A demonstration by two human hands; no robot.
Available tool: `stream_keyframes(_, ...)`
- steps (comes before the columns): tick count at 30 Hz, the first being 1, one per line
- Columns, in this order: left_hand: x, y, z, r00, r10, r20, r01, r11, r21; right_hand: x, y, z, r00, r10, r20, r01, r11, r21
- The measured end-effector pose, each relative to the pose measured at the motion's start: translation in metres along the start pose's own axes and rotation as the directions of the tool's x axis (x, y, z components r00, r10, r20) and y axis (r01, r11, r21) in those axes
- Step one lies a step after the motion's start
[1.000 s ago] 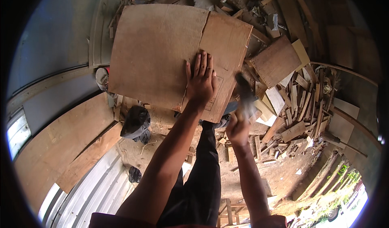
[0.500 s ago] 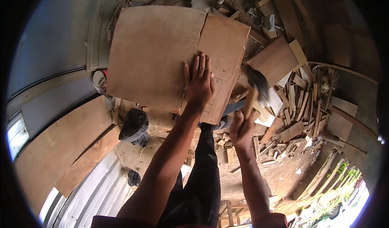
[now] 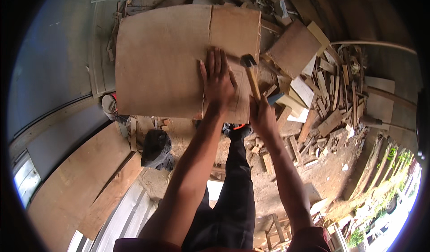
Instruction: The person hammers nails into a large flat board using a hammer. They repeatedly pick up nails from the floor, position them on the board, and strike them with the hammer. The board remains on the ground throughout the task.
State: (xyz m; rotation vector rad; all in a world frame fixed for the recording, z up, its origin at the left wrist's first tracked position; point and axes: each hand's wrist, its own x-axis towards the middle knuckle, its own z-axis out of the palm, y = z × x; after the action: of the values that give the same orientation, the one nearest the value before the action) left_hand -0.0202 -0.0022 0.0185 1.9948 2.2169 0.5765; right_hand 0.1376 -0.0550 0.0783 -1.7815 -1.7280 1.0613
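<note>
While the left hand (image 3: 219, 86) lies flat on the wood panel (image 3: 161, 64), across the seam between its wide and narrow boards, fingers pointing away from the person, the right hand (image 3: 264, 118) is wrapped around the handle of the hammer (image 3: 254, 84); its dark head is over the panel near the right edge, though whether they touch cannot be told. Offcuts (image 3: 330, 122) lie heaped on the floor (image 3: 316, 184) to the right; a black bag (image 3: 155, 147) sits left of the person's legs (image 3: 237, 185).
</note>
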Motion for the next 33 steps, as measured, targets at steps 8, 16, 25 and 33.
stream_keyframes(8, -0.050, -0.014, -0.015, 0.993, 0.113, 0.027, -0.112, 0.993, -0.033, -0.087, -0.001, -0.026, 0.938, 0.331, -0.106, -0.256, 0.865, 0.430)
stream_keyframes(16, -0.283, 0.026, 0.000, 0.903, 0.174, 0.393, -0.062, 0.957, -0.283, -0.246, 0.160, 0.083, 0.416, 0.891, 0.181, -0.780, 0.247, 0.575)
stream_keyframes(25, -0.389, -0.060, 0.232, 0.777, 0.151, 0.611, -0.065, 0.985, -0.161, -0.362, 0.277, 0.136, 0.253, 0.845, 0.470, -0.863, -0.022, 0.505)
stream_keyframes(33, -0.334, -0.084, 0.372, 0.889, 0.000, 0.457, -0.112, 0.969, 0.219, -0.335, 0.270, 0.086, 0.281, 0.754, 0.594, -0.824, -0.128, 0.553)
